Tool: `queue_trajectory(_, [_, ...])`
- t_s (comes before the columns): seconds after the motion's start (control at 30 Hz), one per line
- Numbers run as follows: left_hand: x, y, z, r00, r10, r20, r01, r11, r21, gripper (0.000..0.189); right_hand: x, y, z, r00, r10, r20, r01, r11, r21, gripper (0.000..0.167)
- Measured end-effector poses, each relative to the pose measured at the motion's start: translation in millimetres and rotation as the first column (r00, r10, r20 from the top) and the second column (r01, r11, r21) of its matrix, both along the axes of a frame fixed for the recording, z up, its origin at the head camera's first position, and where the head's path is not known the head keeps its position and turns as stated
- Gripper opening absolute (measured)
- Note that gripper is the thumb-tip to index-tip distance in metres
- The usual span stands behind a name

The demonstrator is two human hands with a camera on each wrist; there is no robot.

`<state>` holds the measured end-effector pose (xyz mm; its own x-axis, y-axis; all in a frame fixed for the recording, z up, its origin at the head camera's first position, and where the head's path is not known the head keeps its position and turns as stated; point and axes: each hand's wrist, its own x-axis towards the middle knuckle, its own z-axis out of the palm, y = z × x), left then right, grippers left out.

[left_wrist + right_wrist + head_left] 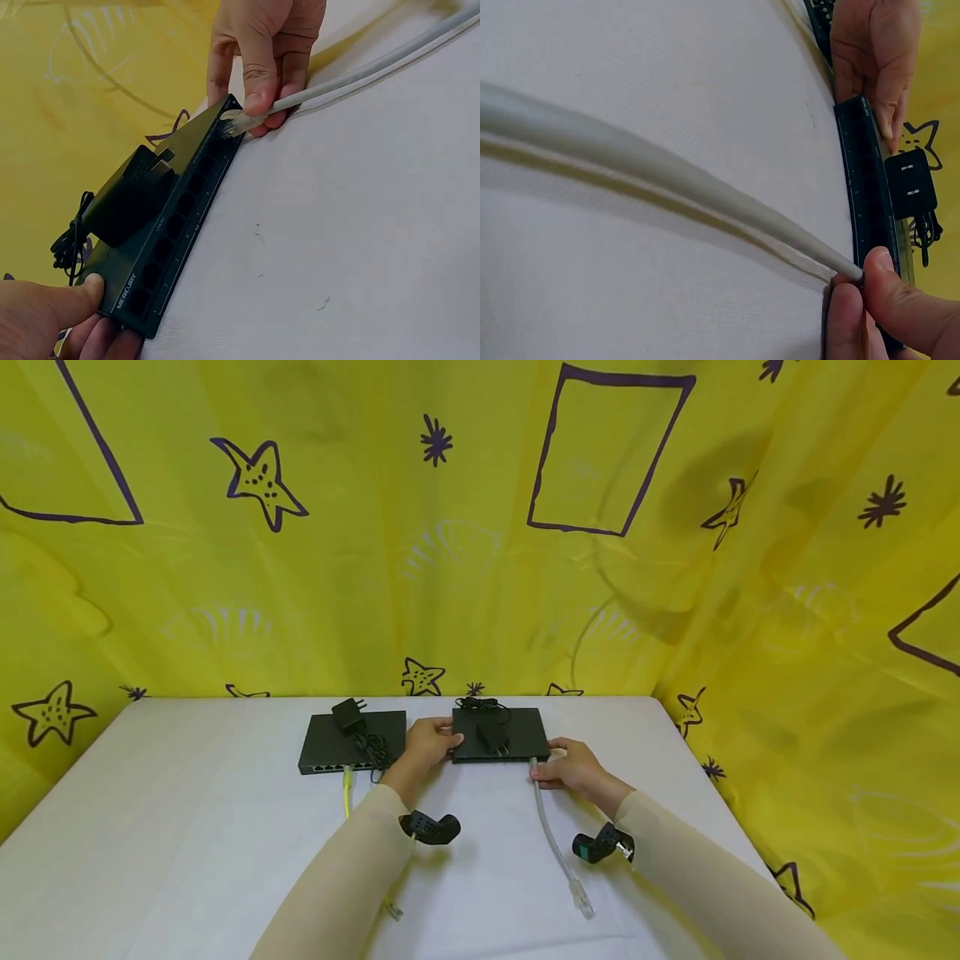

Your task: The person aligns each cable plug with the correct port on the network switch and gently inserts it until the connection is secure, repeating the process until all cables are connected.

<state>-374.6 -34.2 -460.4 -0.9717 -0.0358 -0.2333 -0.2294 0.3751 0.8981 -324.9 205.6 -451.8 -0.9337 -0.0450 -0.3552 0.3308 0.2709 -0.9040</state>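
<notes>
A black network switch (525, 727) marked MERCURY lies near the back of the table, its row of ports facing the front. My left hand (427, 747) grips its left end, thumb on top and fingers below, as the left wrist view shows. At the other end, my right hand (573, 766) pinches a grey network cable (550, 835) just behind its clear plug (241, 122). That plug is at the end port; whether it is seated inside I cannot tell. The cable's other plug (581, 899) lies loose on the table. A black power adapter (492, 737) rests on the switch.
To the left sits a second black switch (318, 739), carrying another power adapter (347, 714) with a bundled cord (372, 747). A yellow network cable (347, 793) runs from its front beneath my left forearm. Behind the white table (187, 827) hangs a yellow patterned curtain (337, 593).
</notes>
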Motion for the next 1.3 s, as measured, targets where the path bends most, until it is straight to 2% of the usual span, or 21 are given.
queue_trajectory(0.17, [0.0,0.1,2.9,1.000,-0.023,0.000,0.023,1.000,-0.002,0.047,-1.5,0.9,1.8,1.000,-0.017,0.015,0.017,1.000,-0.009,0.072])
queue_trajectory(0.47, [-2.7,-1.6,3.1,1.000,-0.029,0.010,0.029,0.999,-0.027,0.048,-4.4,0.3,2.5,0.999,-0.017,0.046,0.019,0.999,-0.042,0.072])
queue_trajectory(0.9, [-0.4,0.5,-1.2,0.995,0.065,0.070,-0.071,0.993,0.093,0.047,-3.3,1.9,2.8,0.998,-0.022,0.064,0.025,0.999,-0.044,0.073])
queue_trajectory(1.3, [1.4,5.6,-2.8,0.988,0.140,0.068,-0.146,0.984,0.098,0.038,-3.0,3.1,6.0,0.996,-0.005,0.085,0.013,0.995,-0.098,0.072])
